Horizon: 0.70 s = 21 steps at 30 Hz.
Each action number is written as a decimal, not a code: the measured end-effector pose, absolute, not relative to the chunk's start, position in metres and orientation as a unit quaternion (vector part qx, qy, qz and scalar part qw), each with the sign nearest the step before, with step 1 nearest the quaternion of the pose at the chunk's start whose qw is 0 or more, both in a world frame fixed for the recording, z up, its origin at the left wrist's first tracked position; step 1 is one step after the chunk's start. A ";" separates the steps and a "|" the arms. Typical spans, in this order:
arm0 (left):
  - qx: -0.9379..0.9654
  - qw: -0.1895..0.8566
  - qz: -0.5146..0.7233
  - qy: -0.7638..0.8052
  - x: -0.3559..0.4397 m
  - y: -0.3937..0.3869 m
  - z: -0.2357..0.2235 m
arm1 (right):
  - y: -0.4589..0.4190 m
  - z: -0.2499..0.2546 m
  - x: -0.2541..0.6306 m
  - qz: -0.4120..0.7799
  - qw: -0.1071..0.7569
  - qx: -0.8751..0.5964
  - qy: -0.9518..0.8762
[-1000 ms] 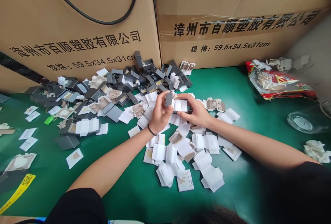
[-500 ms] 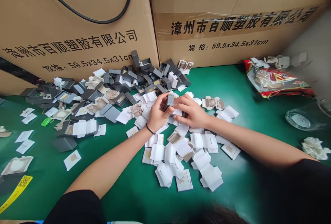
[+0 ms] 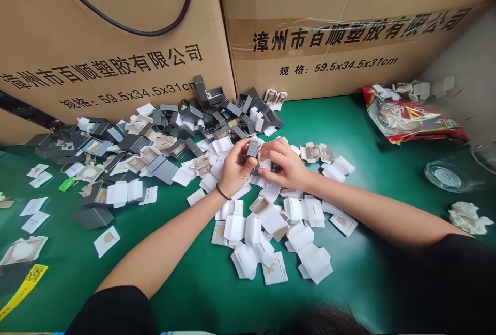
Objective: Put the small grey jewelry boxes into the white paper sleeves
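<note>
Grey box (image 3: 252, 148), contents hidden, is pinched by the left grip (image 3: 235, 168), the right grip (image 3: 285, 165) beside, hold unclear.

Dark box (image 3: 252, 149) in left hand (image 3: 237, 168)

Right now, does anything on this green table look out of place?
The red food packet, at the right, seems out of place, with folded paper pieces lying on its far edge. Nearer, a crumpled white wad looks like stray rubbish.

Short black fabric left sleeve (image 3: 116, 310) matched right sleeve (image 3: 459, 268); thin black round band (image 3: 222, 192) circled left wrist; left hand (image 3: 237, 167) and right hand (image 3: 287, 165) were ungloved.
</note>
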<state>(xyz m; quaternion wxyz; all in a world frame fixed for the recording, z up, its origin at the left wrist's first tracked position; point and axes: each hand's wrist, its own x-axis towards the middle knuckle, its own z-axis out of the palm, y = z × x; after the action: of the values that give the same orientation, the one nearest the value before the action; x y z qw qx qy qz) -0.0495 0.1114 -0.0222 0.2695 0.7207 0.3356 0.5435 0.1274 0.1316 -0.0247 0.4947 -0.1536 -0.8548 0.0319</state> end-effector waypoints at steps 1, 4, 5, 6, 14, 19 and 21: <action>0.721 0.267 0.544 0.335 -0.049 0.111 -0.022 | 0.132 -0.025 0.127 0.036 0.493 -0.147 -0.857; 0.725 0.252 0.544 0.340 -0.050 0.111 -0.022 | 0.133 -0.024 0.128 0.041 0.486 -0.127 -0.864; 0.726 0.248 0.543 0.343 -0.050 0.111 -0.023 | 0.134 -0.024 0.128 0.042 0.481 -0.123 -0.867; 0.727 0.246 0.541 0.344 -0.051 0.111 -0.023 | 0.135 -0.024 0.128 0.044 0.476 -0.121 -0.870; 0.721 0.273 0.532 0.351 -0.050 0.111 -0.023 | 0.141 -0.018 0.129 0.056 0.432 -0.101 -0.894; 0.705 0.313 0.528 0.356 -0.048 0.111 -0.024 | 0.142 -0.017 0.127 0.083 0.412 -0.087 -0.903; 0.700 0.320 0.530 0.355 -0.048 0.112 -0.025 | 0.142 -0.018 0.127 0.062 0.419 -0.092 -0.901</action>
<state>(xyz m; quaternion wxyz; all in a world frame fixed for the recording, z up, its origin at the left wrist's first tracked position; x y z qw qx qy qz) -0.0485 0.1122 -0.0251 0.3201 0.7005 0.3553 0.5297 0.1275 0.1422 -0.0175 0.4194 -0.0925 -0.9010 0.0619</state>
